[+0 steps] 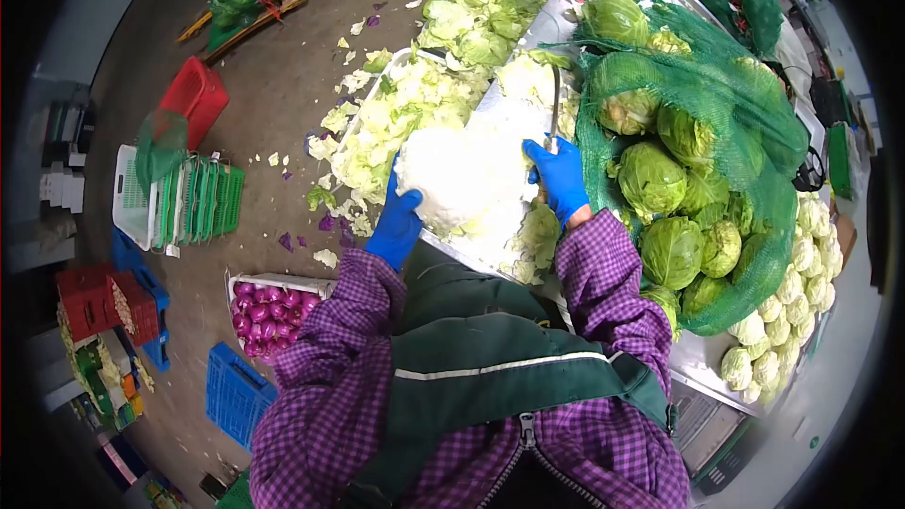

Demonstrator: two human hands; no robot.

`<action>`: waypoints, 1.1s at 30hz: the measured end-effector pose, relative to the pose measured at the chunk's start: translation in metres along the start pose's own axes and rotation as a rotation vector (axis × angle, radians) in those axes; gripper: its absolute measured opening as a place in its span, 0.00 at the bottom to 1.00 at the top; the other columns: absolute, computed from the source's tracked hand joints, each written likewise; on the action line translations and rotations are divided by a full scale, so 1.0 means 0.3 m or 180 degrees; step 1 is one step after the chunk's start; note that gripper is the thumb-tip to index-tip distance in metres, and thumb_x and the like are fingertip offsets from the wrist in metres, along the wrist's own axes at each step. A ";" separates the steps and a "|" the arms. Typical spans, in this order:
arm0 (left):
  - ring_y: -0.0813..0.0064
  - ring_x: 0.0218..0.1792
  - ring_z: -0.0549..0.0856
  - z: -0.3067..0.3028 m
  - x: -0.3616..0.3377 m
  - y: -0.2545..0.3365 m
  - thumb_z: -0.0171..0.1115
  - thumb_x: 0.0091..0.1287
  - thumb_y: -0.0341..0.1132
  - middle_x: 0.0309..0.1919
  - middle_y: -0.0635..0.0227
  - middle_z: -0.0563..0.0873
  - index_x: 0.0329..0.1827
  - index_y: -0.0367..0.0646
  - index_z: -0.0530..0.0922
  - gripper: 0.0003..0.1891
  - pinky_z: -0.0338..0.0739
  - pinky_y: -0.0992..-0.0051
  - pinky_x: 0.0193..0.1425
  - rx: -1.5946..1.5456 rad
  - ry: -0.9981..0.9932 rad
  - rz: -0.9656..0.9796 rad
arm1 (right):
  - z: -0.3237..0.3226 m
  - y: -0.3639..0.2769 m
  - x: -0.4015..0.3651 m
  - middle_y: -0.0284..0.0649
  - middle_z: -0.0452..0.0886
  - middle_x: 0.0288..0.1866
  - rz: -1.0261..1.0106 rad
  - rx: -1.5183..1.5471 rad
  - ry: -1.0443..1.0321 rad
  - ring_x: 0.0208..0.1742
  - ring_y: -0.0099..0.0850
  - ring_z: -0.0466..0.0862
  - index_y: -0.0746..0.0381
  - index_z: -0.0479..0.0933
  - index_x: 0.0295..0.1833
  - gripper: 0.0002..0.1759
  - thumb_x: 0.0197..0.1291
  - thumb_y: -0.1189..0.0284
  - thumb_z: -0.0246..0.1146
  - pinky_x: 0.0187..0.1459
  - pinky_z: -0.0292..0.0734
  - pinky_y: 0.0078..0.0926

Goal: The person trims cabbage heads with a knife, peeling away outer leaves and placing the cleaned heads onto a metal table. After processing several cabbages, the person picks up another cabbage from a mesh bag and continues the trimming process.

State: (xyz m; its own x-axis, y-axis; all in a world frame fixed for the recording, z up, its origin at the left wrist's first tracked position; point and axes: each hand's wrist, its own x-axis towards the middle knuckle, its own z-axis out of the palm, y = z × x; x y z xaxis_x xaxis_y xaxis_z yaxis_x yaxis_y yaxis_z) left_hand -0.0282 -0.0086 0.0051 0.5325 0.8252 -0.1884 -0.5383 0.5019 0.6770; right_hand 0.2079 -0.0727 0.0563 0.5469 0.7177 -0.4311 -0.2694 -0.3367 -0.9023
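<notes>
Head Braced, Knife in Grip: Probable Trimming Step

Read all clock positions from the pale cabbage head [452, 170], located above the worktable [693, 363] directly in front of the body; washed out by glare, with stem, cut faces and 3 o'clock outline impossible to make out

Left hand [396, 221], at 8 o'clock: curved against the side of the head, thumb apart from the fingers, apparently pinching the edge between them. Right hand [558, 174], at 3 o'clock: wrapped around the handle of the knife [554, 99], blade raised toward 12 o'clock; cannot tell whether touching the head

Loose leaves [405, 123] at 10 o'clock; green net [702, 99] with green cabbages [652, 179] at 3 o'clock, just past the right hand; small pale cabbages [778, 320] farther out at 4 o'clock

Judge present step, from knife and leaves, as trimming of a single head; cannot tell whether mid-cut or between cuts. For next move, hold head firmly at 8 o'clock, expose stem or outer leaf, angle blade away from left fingers, and steer clear of net
</notes>
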 end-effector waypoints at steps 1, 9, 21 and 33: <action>0.63 0.65 0.70 -0.022 0.001 -0.014 0.72 0.54 0.39 0.63 0.61 0.70 0.71 0.43 0.58 0.43 0.66 0.62 0.69 0.0003 0.0012 0.0005 | -0.007 0.015 0.004 0.35 0.76 0.21 0.0065 -0.0038 0.0070 0.14 0.20 0.71 0.67 0.75 0.47 0.15 0.58 0.70 0.67 0.16 0.66 0.20; 0.53 0.70 0.64 0.079 0.064 0.012 0.47 0.72 0.52 0.71 0.54 0.60 0.75 0.42 0.51 0.35 0.61 0.51 0.71 -0.0480 -0.0294 0.0069 | 0.054 -0.031 -0.187 0.34 0.81 0.42 -0.0218 0.0061 -0.0869 0.20 0.17 0.71 0.56 0.60 0.73 0.34 0.63 0.68 0.63 0.21 0.70 0.16; 0.67 0.60 0.77 0.173 0.117 0.019 0.59 0.67 0.41 0.60 0.62 0.75 0.68 0.43 0.62 0.29 0.74 0.64 0.61 -0.0217 0.0142 -0.0965 | -0.005 0.004 -0.159 0.54 0.51 0.76 -0.2334 -0.2404 -0.0797 0.43 0.53 0.83 0.50 0.44 0.77 0.41 0.64 0.61 0.57 0.33 0.79 0.37; 0.67 0.53 0.81 0.089 0.129 0.015 0.63 0.63 0.43 0.54 0.61 0.77 0.63 0.47 0.65 0.28 0.79 0.67 0.53 -0.0031 0.0663 -0.0460 | 0.173 0.029 -0.076 0.56 0.70 0.64 -0.2358 -0.2802 -0.0342 0.34 0.50 0.84 0.42 0.49 0.76 0.36 0.66 0.59 0.55 0.31 0.81 0.37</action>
State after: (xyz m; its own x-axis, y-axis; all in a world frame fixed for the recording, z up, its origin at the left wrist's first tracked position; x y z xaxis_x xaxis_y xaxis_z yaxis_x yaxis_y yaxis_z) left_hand 0.0075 0.0188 0.0199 0.4588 0.7797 -0.4260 -0.4732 0.6202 0.6256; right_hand 0.1520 -0.0604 0.0589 0.2583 0.9508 0.1713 0.7581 -0.0896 -0.6459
